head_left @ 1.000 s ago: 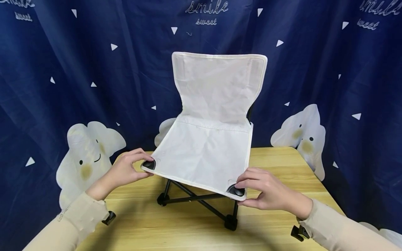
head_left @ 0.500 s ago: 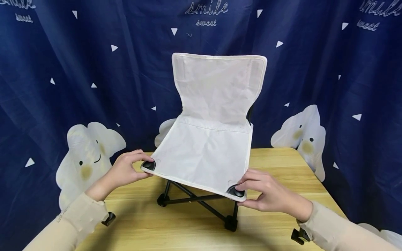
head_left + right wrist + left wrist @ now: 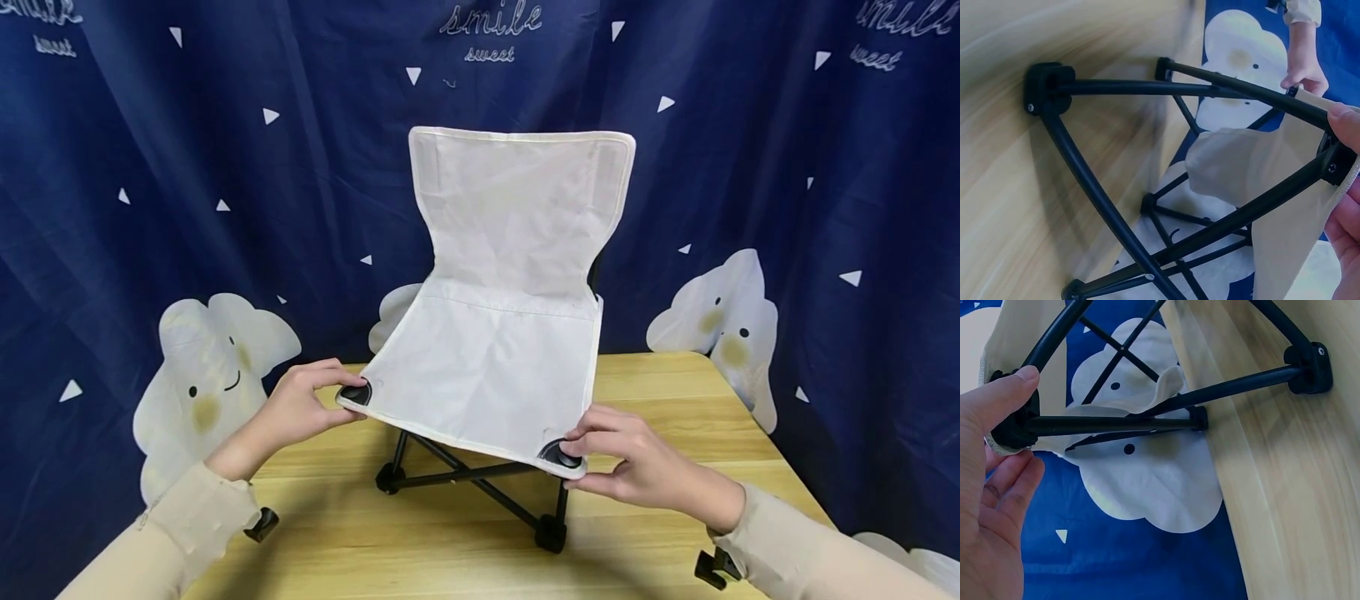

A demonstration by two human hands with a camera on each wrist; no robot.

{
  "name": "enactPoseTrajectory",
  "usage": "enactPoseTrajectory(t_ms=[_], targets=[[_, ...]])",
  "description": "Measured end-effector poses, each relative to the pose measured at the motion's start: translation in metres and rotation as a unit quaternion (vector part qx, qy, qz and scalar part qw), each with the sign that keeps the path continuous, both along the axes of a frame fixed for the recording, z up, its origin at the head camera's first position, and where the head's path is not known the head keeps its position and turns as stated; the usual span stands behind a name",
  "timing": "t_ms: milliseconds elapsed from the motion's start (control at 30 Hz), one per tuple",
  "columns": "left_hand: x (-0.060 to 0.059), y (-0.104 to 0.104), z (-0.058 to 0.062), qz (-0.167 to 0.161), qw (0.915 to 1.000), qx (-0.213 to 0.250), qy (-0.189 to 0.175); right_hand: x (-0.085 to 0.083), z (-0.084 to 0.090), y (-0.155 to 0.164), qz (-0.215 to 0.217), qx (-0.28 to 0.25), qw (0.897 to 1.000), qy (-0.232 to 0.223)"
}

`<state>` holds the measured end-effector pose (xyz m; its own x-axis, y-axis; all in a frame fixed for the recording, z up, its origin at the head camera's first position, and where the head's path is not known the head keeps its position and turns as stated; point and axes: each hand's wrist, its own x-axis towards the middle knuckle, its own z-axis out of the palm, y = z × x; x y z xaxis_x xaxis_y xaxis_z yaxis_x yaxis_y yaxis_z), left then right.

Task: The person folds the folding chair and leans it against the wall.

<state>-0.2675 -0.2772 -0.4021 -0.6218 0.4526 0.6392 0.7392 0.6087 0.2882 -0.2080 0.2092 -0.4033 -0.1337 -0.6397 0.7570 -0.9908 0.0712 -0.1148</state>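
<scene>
A white fabric folding chair [image 3: 480, 358] stands unfolded on the wooden table, its backrest upright and its seat facing me. My left hand [image 3: 303, 406] pinches the seat's front left corner, fingers on the black corner piece [image 3: 356, 392] and thumb beneath. At the front right corner my right hand [image 3: 637, 458] grips the other black corner piece [image 3: 559, 454] in the same way. Under the seat, crossed black legs [image 3: 468, 473] end in black feet on the table. In the left wrist view, the thumb [image 3: 1025, 376] lies against the black corner joint [image 3: 1016, 422].
The wooden table [image 3: 675, 408] spreads out under the chair. Behind it hangs a dark blue curtain [image 3: 315, 192] printed with white triangles and smiling clouds [image 3: 217, 367]. A black clip [image 3: 716, 568] sits at the right wrist, and another clip [image 3: 261, 525] at the left.
</scene>
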Motion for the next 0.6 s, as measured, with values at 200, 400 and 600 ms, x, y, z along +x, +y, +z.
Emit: enactPoseTrajectory(t_ms=[200, 400, 600], targets=[[0.001, 0.003, 0.004, -0.001, 0.9999, 0.005, -0.015, -0.002, 0.002, -0.001, 0.003, -0.007, 1.0, 0.011], [0.002, 0.006, 0.009, 0.007, 0.9998, 0.003, -0.019, -0.005, 0.003, -0.001, 0.004, -0.013, 1.0, 0.024], [0.002, 0.008, 0.01, 0.011, 0.9997, 0.005, -0.02, -0.007, 0.004, -0.001, 0.006, -0.018, 0.999, 0.033]])
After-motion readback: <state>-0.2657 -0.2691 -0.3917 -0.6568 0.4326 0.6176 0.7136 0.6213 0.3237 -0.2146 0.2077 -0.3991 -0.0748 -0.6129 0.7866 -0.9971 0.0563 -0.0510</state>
